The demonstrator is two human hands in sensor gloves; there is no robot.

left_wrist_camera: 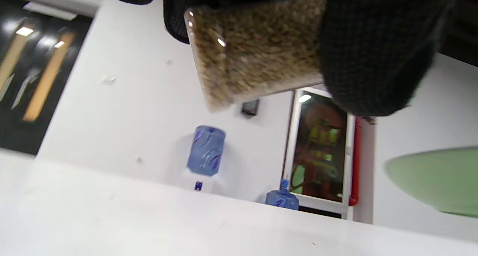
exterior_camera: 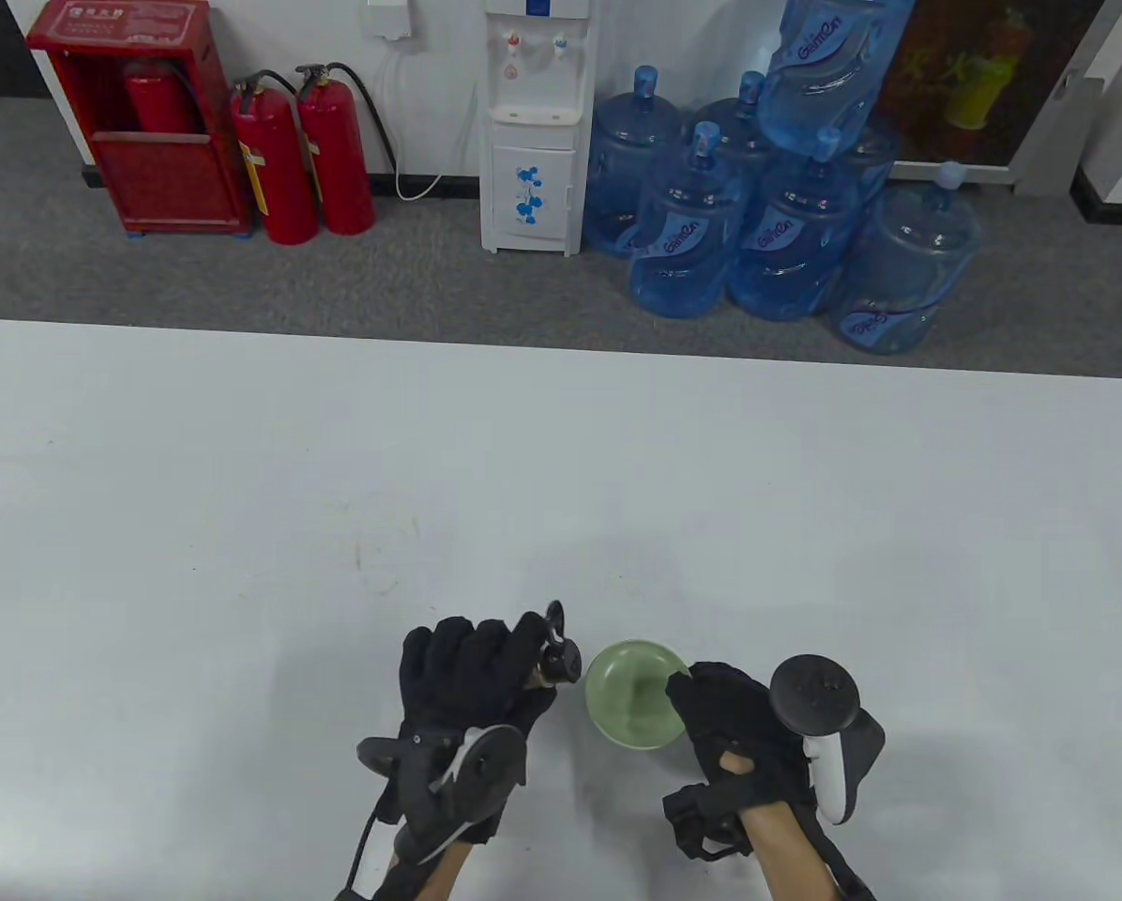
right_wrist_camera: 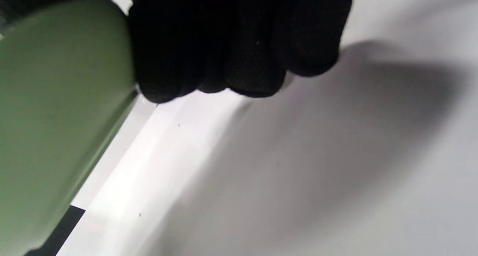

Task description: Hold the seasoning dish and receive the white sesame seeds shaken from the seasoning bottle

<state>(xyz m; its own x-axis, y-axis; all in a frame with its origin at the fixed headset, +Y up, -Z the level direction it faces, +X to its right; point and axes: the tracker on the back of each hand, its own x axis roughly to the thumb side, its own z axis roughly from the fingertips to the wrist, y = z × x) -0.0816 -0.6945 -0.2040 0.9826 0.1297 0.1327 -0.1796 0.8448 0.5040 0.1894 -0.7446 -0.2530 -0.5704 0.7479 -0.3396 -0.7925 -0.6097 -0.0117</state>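
Table view: left hand (exterior_camera: 472,671) grips seasoning bottle (exterior_camera: 553,662), right hand (exterior_camera: 735,741) holds green dish (exterior_camera: 629,706)

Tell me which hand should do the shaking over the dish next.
Left. The left hand already grips the seed bottle, its dark cap beside the green dish. The right hand holds the dish's rim, so it should probably just keep the dish steady.

We look down on the table (exterior_camera: 561,488) from above; both wrist cams sit close, tilted, sharing the green dish (exterior_camera: 629,690).
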